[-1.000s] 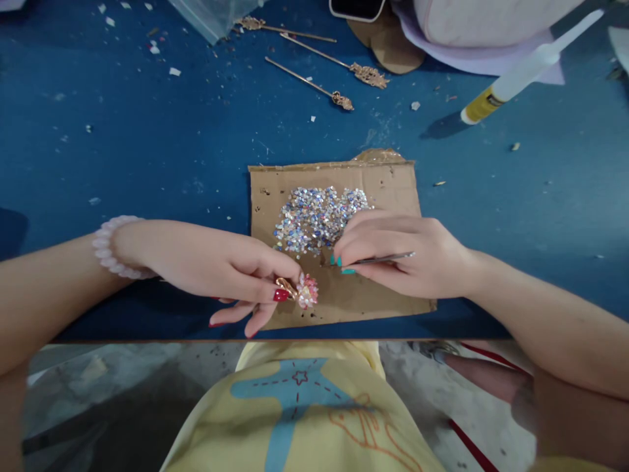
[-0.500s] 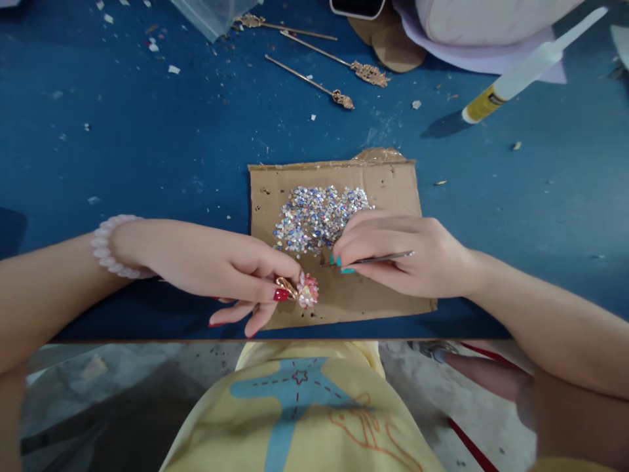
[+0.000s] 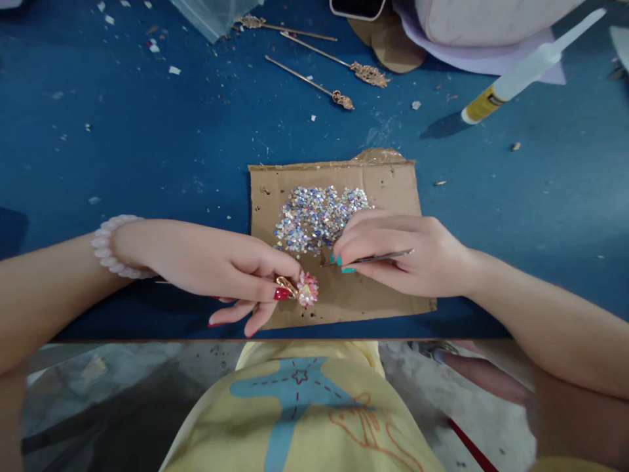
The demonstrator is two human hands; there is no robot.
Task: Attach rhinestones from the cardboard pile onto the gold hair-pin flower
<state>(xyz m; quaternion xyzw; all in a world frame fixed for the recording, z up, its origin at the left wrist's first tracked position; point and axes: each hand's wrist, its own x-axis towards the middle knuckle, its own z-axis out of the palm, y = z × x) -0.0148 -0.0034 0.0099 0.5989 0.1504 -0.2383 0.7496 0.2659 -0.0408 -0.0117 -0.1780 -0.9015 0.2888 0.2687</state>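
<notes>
My left hand point(image 3: 221, 265) pinches a gold hairpin point(image 3: 286, 286) between thumb and fingers. Pink and clear stones form a flower point(image 3: 307, 289) at its head, and its thin stem shows again behind the wrist. My right hand point(image 3: 400, 255) is closed around slim metal tweezers point(image 3: 378, 257). Their tip points left, low over the cardboard, close to the flower. A spread of small shiny rhinestones point(image 3: 317, 216) lies on the cardboard sheet point(image 3: 383, 301), just beyond both hands. Whether the tip holds a stone is too small to make out.
Several gold hairpins point(image 3: 369, 74) lie farther back on the blue table point(image 3: 147, 144). A glue bottle point(image 3: 511, 82) with a yellow label and long nozzle stands at the right. A clear plastic bag point(image 3: 206, 16), a phone point(image 3: 358, 6) and a pale rounded object point(image 3: 491, 19) sit along the back.
Almost nothing differs. Both hands keep their grips and places, with the flower and the tweezers tip staying where they were over the cardboard.
</notes>
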